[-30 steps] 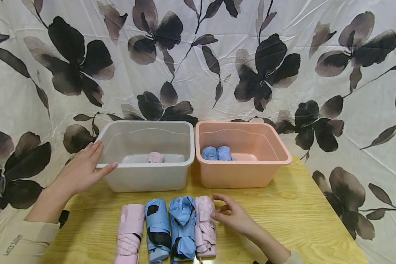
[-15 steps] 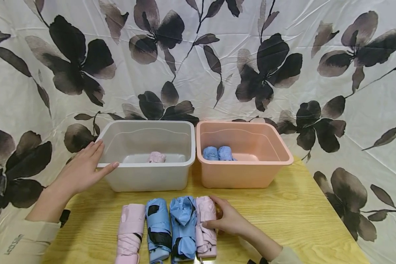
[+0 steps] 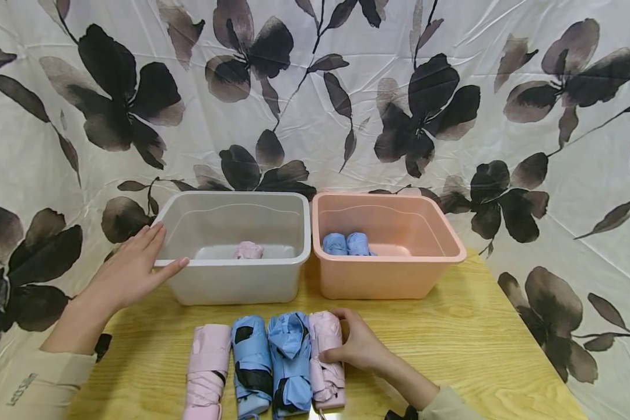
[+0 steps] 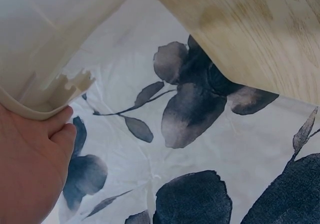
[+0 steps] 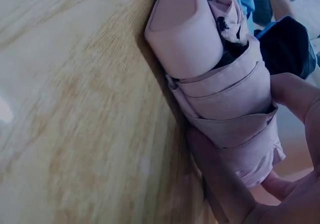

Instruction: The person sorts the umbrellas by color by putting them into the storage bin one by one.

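My right hand grips the rightmost folded pink umbrella, thumb on top and fingers around its far side. In the right wrist view the pink umbrella lies along the wooden table, its handle end toward the camera. To its left are two folded blue umbrellas, the nearer blue umbrella right beside it, the other blue umbrella farther left. Another pink umbrella ends the row. With straight fingers, my left hand rests on the left rim of the white bin; the rim also shows in the left wrist view.
A peach bin stands against the white bin's right side, holding two blue rolled umbrellas. Inside the white bin lies a pink umbrella. Behind the wooden table hangs a flowered cloth.
My right hand has moved left from beside the rightmost pink umbrella and taken hold of it. The left hand stays on the white bin's rim.
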Demonstrator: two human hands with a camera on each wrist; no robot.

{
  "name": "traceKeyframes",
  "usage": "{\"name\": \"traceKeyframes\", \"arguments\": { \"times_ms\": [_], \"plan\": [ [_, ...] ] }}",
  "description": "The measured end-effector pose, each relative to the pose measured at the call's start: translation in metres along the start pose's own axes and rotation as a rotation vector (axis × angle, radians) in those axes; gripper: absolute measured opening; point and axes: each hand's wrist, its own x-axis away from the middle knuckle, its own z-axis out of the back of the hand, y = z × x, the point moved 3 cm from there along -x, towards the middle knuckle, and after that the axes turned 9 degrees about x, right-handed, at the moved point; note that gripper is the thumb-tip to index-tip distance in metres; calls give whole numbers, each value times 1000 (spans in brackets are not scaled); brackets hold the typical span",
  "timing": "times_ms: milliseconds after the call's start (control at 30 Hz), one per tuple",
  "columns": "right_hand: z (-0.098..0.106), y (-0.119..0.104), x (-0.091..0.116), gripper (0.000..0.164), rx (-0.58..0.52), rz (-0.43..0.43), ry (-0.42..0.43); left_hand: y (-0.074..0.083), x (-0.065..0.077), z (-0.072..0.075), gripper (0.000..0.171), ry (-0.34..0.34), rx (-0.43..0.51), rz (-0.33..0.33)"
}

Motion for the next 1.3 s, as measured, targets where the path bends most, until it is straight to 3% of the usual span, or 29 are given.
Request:
{"name": "traceKeyframes", "arguments": {
  "times_ms": [133, 333, 600, 933, 1067, 1300],
  "plan": [
    [-1, 2, 2, 91, -37, 11, 12, 2, 1, 0, 98, 4, 6, 0],
    [-3, 8, 5, 90, -240, 20, -15, 0, 2, 0, 97, 7, 11, -1],
    [10, -2, 17, 86, -329, 28, 65, -1, 3, -1, 97, 8, 7, 2],
    [30, -30, 22, 89, -453, 137, 111, 1, 4, -1, 97, 7, 0, 3],
    [38, -46, 19, 90, -511, 228, 140, 2, 3, -1, 97, 1, -2, 5],
    [50, -70, 7, 92, -501, 348, 248, 3, 1, 1, 97, 7, 2, 0]
  ]
}}
